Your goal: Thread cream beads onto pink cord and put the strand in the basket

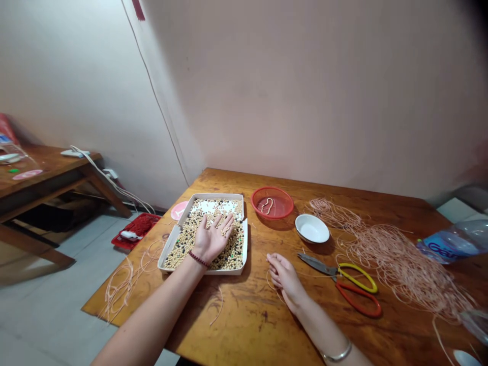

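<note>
Palm up, my left hand [213,240] is over a shallow white box [246,239] of small beads [177,249], mostly cream with some black and green. Its fingers are stretched out, and a few cream beads lie on them. To the right, my right hand [284,277] is closed in a pinch on a thin pinkish cord [271,285], which loops below the fingers. Scissors [337,277] with one yellow and one red-orange handle lie spread just right of that hand. Behind them stands a white bowl [312,229].
A red plastic basket [272,203] at the back holds a short beaded strand [268,206]. Tangled pink cord [400,254] covers the table's right side, beside a plastic bottle [453,241]. Loose cord [122,287] lies at the left edge. A red floor basket [135,231] sits beyond.
</note>
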Tool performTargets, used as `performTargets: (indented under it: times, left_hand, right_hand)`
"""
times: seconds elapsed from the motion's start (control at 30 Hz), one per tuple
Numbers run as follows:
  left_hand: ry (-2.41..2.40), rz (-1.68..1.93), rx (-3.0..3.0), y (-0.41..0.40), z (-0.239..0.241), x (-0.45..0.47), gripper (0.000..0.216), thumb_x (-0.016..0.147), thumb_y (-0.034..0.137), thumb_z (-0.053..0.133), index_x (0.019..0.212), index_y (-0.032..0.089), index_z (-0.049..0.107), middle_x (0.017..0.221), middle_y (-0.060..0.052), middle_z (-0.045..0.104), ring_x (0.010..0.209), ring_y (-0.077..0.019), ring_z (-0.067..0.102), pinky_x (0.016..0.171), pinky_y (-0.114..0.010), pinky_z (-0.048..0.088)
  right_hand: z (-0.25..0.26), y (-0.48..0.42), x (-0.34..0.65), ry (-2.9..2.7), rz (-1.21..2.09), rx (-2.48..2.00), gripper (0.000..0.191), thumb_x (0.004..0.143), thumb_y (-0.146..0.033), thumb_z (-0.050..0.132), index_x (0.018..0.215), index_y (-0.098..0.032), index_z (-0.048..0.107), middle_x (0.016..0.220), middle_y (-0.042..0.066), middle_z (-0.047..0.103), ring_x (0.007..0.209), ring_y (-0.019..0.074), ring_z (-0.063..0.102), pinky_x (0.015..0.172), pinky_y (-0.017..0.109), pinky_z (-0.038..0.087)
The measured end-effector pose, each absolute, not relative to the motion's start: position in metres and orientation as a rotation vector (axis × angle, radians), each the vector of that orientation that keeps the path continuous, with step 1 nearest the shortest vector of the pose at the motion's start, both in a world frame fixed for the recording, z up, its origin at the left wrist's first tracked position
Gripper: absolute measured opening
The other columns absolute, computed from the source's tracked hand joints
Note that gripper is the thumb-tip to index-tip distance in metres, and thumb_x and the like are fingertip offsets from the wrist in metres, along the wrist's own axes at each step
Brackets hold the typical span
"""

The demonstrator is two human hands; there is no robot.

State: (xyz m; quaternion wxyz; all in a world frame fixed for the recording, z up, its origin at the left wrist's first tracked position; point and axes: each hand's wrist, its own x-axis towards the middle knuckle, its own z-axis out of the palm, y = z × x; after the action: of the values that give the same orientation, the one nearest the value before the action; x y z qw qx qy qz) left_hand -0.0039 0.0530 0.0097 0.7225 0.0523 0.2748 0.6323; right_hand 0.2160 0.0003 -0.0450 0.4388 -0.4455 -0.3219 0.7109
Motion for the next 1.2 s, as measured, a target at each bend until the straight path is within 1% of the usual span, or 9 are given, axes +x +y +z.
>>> performTargets:
  times: [0.1,0.2,0.3,0.43,0.57,0.7,0.83,1.03,1.2]
  left_hand:
    - [0.613,1.388,0.059,0.053,0.01,-0.002,0.065,0.093,0.053,0.036,0.14,0.009,0.029,0.135,-0.029,0.046,0.123,-0.0289,0.052,0.084,-0.034,0.057]
    - [0.617,1.377,0.023,0.054,0.008,-0.002,0.068,0.092,0.052,0.038,0.14,0.005,0.026,0.136,-0.031,0.043,0.123,-0.0322,0.051,0.085,-0.037,0.057]
    - [0.626,1.34,0.024,0.055,0.007,-0.003,0.06,0.092,0.044,0.043,0.137,0.007,0.031,0.136,-0.027,0.046,0.123,-0.0312,0.052,0.091,-0.039,0.055]
    - [0.657,1.298,0.063,0.057,0.007,-0.006,0.051,0.09,0.034,0.046,0.132,0.007,0.039,0.136,-0.021,0.049,0.124,-0.0293,0.051,0.096,-0.037,0.053]
    - [0.685,1.306,0.031,0.059,0.011,-0.007,0.056,0.088,0.033,0.046,0.134,0.003,0.036,0.136,-0.024,0.048,0.126,-0.0313,0.048,0.098,-0.037,0.051]
    - [0.697,1.281,-0.028,0.061,0.015,-0.006,0.058,0.088,0.033,0.047,0.136,0.004,0.034,0.136,-0.026,0.047,0.127,-0.0331,0.047,0.1,-0.039,0.05]
    - [0.751,1.252,-0.074,0.063,0.012,-0.007,0.056,0.087,0.031,0.047,0.136,0.005,0.036,0.132,-0.026,0.049,0.125,-0.0325,0.049,0.097,-0.037,0.052]
    - [0.797,1.195,-0.046,0.061,0.014,-0.004,0.059,0.084,0.02,0.044,0.139,0.003,0.034,0.135,-0.025,0.048,0.127,-0.031,0.046,0.096,-0.032,0.052]
    - [0.764,1.093,-0.002,0.055,0.024,0.002,0.061,0.08,0.02,0.045,0.138,0.001,0.038,0.133,-0.024,0.05,0.13,-0.0319,0.043,0.101,-0.034,0.048]
  right_hand:
    - [-0.043,0.0,0.22,-0.74,1.793,-1.101,0.042,0.068,-0.051,0.071,0.075,-0.017,0.047,0.056,-0.01,0.034,0.039,-0.0001,0.018,0.038,0.017,0.009]
    - [-0.041,0.0,0.223,-0.674,1.835,-1.106,0.039,0.069,-0.048,0.072,0.076,-0.017,0.048,0.058,-0.009,0.035,0.039,-0.0002,0.019,0.038,0.017,0.009]
    - [-0.039,-0.001,0.224,-0.619,1.866,-1.123,0.04,0.07,-0.048,0.072,0.075,-0.017,0.047,0.057,-0.009,0.034,0.04,-0.0001,0.019,0.038,0.018,0.009]
    - [-0.037,-0.001,0.224,-0.568,1.887,-1.136,0.038,0.072,-0.047,0.071,0.075,-0.017,0.047,0.058,-0.008,0.034,0.041,0.0004,0.019,0.039,0.018,0.01]
    - [-0.037,0.0,0.228,-0.475,1.933,-1.123,0.034,0.075,-0.043,0.07,0.075,-0.017,0.048,0.059,-0.008,0.034,0.042,0.001,0.018,0.04,0.019,0.01]
    - [-0.036,0.001,0.232,-0.4,1.946,-1.116,0.032,0.076,-0.041,0.07,0.076,-0.017,0.048,0.061,-0.007,0.034,0.044,0.0018,0.017,0.041,0.02,0.01]
    - [-0.035,0.002,0.234,-0.374,1.965,-1.131,0.032,0.075,-0.041,0.07,0.076,-0.018,0.048,0.061,-0.007,0.033,0.044,0.0024,0.015,0.041,0.021,0.01]
    - [-0.033,0.002,0.237,-0.423,2.009,-1.204,0.038,0.074,-0.048,0.07,0.076,-0.018,0.048,0.058,-0.009,0.024,0.045,0.0031,0.01,0.042,0.021,0.006]
    - [-0.029,0.0,0.237,-0.507,2.1,-1.239,0.041,0.075,-0.05,0.069,0.075,-0.019,0.042,0.055,-0.011,0.019,0.044,0.0035,0.008,0.041,0.021,0.006]
